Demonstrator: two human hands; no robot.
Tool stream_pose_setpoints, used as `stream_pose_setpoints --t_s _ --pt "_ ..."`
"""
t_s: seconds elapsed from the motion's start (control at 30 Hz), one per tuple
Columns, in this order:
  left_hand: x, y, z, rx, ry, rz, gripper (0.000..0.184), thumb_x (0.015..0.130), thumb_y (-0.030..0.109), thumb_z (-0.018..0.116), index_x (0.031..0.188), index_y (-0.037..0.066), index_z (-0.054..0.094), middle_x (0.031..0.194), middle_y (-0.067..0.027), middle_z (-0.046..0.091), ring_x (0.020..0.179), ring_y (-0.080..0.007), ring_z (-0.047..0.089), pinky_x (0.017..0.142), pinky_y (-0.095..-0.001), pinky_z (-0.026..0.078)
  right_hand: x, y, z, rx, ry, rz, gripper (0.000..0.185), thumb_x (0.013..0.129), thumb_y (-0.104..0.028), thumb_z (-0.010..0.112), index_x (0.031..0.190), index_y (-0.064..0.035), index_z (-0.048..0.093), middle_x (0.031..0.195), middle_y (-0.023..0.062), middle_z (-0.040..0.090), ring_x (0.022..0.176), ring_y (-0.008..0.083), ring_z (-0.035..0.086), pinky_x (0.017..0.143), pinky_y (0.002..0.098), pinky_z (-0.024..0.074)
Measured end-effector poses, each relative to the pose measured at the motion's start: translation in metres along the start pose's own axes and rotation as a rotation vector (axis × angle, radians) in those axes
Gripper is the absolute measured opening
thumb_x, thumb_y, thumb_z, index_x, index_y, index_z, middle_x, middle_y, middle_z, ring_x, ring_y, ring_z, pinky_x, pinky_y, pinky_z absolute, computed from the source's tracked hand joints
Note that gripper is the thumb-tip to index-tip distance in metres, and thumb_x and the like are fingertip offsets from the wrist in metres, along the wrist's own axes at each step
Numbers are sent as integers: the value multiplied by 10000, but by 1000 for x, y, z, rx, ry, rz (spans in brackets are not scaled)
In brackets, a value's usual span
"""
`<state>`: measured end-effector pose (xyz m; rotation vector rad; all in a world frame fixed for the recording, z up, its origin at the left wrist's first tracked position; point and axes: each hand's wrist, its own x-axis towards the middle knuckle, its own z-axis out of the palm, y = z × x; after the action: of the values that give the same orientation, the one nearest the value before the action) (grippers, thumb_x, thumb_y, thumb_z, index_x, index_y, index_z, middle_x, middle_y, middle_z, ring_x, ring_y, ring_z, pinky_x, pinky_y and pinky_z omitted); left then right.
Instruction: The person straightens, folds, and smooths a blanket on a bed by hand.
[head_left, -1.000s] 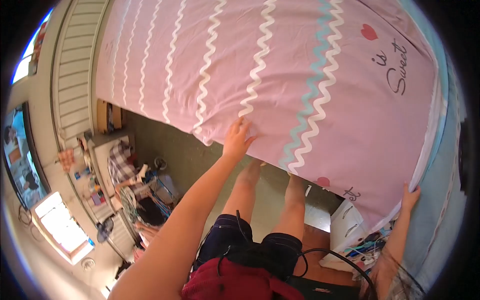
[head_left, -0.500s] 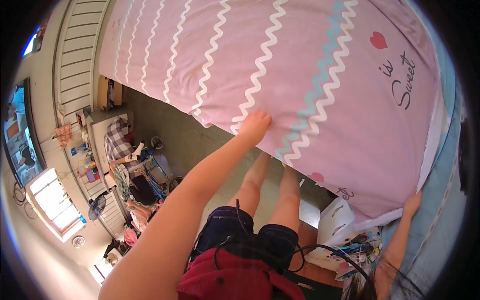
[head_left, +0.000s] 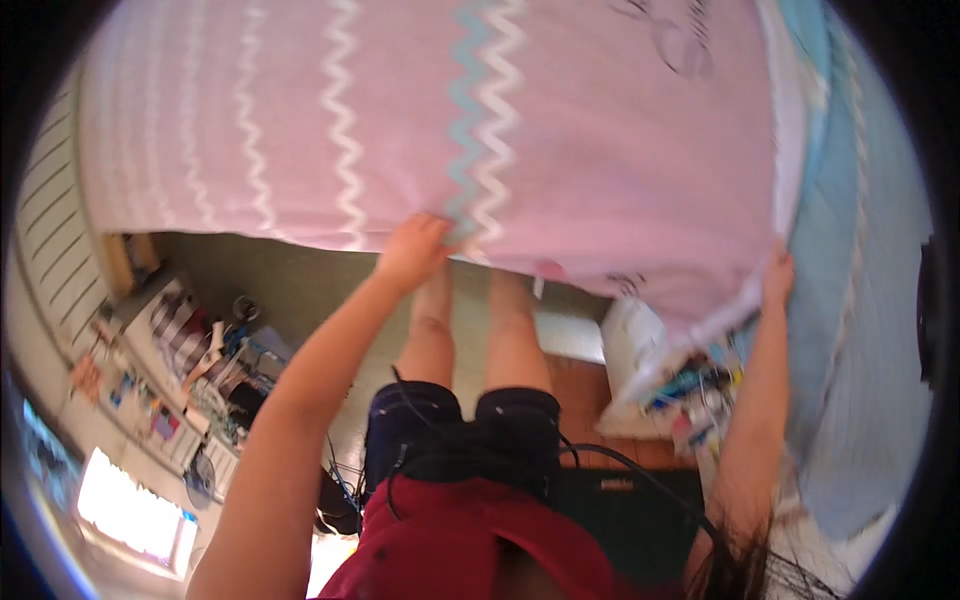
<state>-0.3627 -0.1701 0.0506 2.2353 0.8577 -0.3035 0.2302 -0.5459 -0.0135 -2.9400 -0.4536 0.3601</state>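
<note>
A pink bed cover with white and teal zigzag stripes and dark lettering spreads across the upper part of the head view. My left hand is closed on its near edge, beside the teal zigzag. At the right, my right hand has its fingers closed on the cover's white-trimmed side edge. The near corner of the cover sags below that hand. Light blue fabric lies just to the right of the right hand.
A white drawer unit stands under the near right corner, with assorted small items beside it. Below are a dark green box-like object and a hanging black cable. A fan and a bright window are at the left.
My view has turned, so the cover sits further left. My left hand has shifted along the edge to the teal zigzag. My right hand is higher on the side edge.
</note>
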Motion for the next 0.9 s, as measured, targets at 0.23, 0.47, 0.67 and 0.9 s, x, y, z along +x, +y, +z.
stream_pose_setpoints --t_s 0.23,0.47,0.67,0.9 --pt "19 44 28 151 -111 2 252 772 162 666 991 86 570 988 -89 560 949 -308 534 784 -410 456 -162 -27 -54 371 -578 271 440 864 -368 633 1078 13 588 988 92 638 897 171 588 786 312 452" --pt "17 63 6 185 -366 -60 176 806 185 624 952 90 598 928 -77 593 969 -291 552 819 -413 457 -194 20 -65 40 -292 149 321 936 -289 499 1019 4 600 929 190 653 860 348 613 783 413 456" --pt "20 79 24 190 -550 210 324 812 266 632 1096 114 596 1090 -110 582 1046 -300 540 896 -399 443 -181 17 -61 -7 1 220 248 930 -212 468 1013 -14 592 912 196 645 853 365 612 756 418 467" --pt "31 135 53 12 -398 156 424 783 182 655 1189 122 548 1153 -120 558 1075 -327 521 906 -414 440 -137 -106 -55 0 223 -374 504 731 -158 685 1188 -64 494 1116 149 548 1038 330 527 877 420 441"
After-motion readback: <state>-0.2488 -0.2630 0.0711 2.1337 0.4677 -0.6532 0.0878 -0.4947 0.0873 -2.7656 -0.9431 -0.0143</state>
